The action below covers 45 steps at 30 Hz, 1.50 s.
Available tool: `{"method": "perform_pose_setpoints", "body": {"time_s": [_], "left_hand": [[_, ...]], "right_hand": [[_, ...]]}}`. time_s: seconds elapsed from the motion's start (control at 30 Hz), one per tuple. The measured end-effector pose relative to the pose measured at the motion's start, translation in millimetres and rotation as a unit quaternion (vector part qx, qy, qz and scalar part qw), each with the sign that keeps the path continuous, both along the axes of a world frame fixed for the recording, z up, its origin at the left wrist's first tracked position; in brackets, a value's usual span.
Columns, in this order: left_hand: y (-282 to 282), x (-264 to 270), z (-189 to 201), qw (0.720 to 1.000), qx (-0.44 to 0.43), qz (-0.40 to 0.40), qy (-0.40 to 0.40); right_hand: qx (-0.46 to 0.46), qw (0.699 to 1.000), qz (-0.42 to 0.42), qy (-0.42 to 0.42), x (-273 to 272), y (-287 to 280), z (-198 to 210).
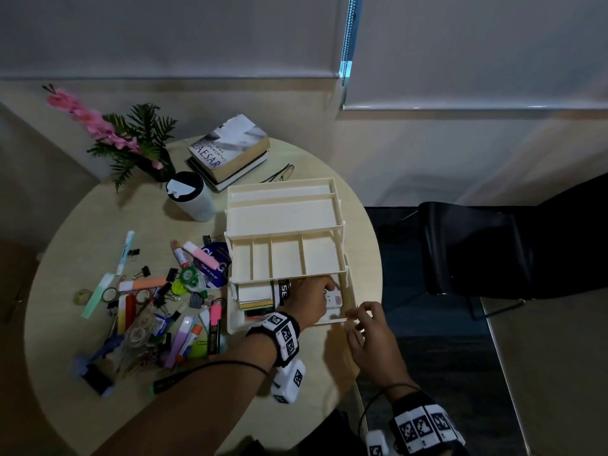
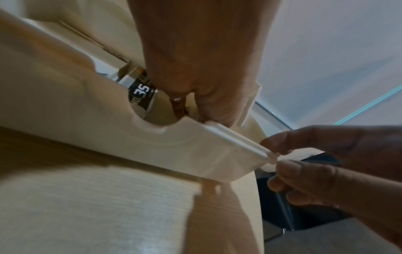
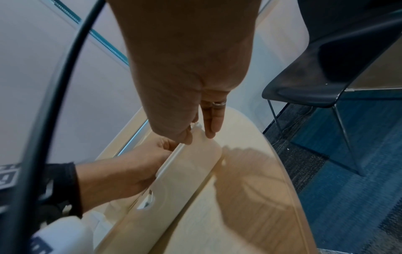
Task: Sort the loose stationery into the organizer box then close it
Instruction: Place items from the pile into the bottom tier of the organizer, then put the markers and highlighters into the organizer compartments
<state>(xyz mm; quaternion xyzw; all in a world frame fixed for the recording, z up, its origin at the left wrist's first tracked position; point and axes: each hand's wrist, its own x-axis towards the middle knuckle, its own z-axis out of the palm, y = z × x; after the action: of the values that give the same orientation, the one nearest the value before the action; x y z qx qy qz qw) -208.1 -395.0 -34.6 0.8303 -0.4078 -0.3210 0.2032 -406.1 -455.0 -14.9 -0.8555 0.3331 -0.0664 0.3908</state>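
Note:
The cream organizer box [image 1: 283, 215] stands open on the round table, its upper trays fanned back. In its bottom compartment lie a notepad stack [image 1: 255, 296] and a black packet marked 35 [image 1: 283, 291]. My left hand [image 1: 312, 292] reaches down into that compartment with curled fingers; whether they hold anything is hidden. My right hand [image 1: 357, 315] pinches the rim at the box's near right corner, as the left wrist view shows [image 2: 276, 158]. A pile of loose stationery [image 1: 158, 311] with highlighters, clips and tape lies to the left of the box.
Stacked books [image 1: 230, 149], a white flask [image 1: 190, 199], a plant with pink flowers [image 1: 138, 143] and glasses [image 1: 283, 172] sit at the back of the table. A black chair [image 1: 477, 248] stands to the right. The box lies close to the table's right edge [image 1: 375, 258].

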Motion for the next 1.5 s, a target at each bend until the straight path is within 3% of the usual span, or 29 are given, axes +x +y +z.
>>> {"method": "perform_pose_setpoints", "body": {"time_s": [0.17, 0.3, 0.5, 0.67, 0.87, 1.0, 1.13, 1.33, 1.5], "left_hand": [[-3.0, -7.7, 0.0, 0.999, -0.022, 0.004, 0.027], [3.3, -14.0, 9.6, 0.999, 0.025, -0.032, 0.012], [34.9, -3.5, 51.3, 0.995, 0.027, -0.073, 0.058], [121.2, 33.6, 82.8, 0.993, -0.044, -0.063, 0.091], [278.4, 92.0, 87.8, 0.995, -0.068, 0.059, 0.047], [371.7, 117.1, 66.6, 0.984, -0.065, 0.162, 0.042], [430.7, 123.2, 57.4, 0.977, -0.065, 0.201, 0.020], [436.5, 117.9, 50.1, 0.991, -0.022, 0.132, 0.002], [404.8, 104.2, 36.6, 0.996, 0.015, -0.027, -0.079]], "right_hand": [[-0.038, 0.999, 0.039, 0.003, 5.3, -0.7, 3.3], [-0.066, 0.995, 0.060, 0.035, 12.4, 2.1, 1.3], [-0.156, 0.987, -0.032, 0.020, 27.9, 16.8, 15.1], [-0.111, 0.987, 0.077, -0.084, 64.5, 49.8, 27.1], [-0.036, 0.966, 0.256, -0.024, 131.6, 124.5, 28.1], [-0.033, 0.968, 0.245, 0.052, 170.6, 182.2, 13.5], [-0.034, 0.975, 0.196, 0.102, 199.9, 220.5, -4.5], [-0.042, 0.978, 0.142, 0.145, 215.6, 240.0, -14.3], [-0.047, 0.983, 0.104, 0.142, 211.9, 231.7, -19.7]]}}
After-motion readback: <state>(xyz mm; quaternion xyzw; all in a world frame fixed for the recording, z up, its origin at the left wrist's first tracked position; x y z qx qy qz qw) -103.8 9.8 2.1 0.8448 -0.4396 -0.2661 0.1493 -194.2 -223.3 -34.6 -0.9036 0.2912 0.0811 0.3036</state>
